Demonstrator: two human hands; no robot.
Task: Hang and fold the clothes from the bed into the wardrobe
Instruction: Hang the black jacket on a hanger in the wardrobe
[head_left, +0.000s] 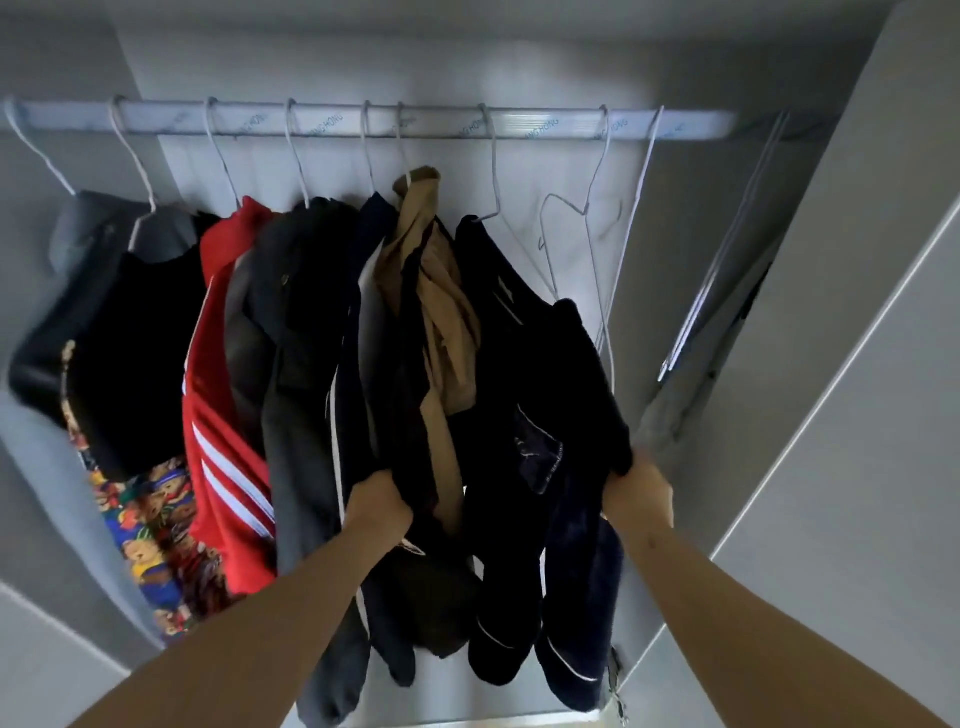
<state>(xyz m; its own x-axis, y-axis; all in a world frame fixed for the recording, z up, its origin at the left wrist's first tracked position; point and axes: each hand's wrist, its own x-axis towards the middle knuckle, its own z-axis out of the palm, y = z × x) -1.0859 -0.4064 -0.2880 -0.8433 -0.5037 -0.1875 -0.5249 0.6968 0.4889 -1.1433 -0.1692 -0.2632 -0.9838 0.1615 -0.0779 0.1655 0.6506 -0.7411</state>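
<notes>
Inside the wardrobe a silver rail (436, 124) carries several wire hangers with clothes. The rightmost garment is a dark navy jacket (524, 415) on a wire hanger. My right hand (638, 493) grips its right edge low down. My left hand (378, 501) grips dark fabric beside a tan garment (441, 312), to the jacket's left. Further left hang a grey jacket (291, 364), a red jacket with white stripes (223, 415) and a black top (140, 338).
Two bare wire hangers (597, 244) hang on the rail right of the navy jacket. A teddy-bear print cloth (150, 519) shows low on the left. The wardrobe's grey side wall (831, 312) and a sliding door edge stand close on the right.
</notes>
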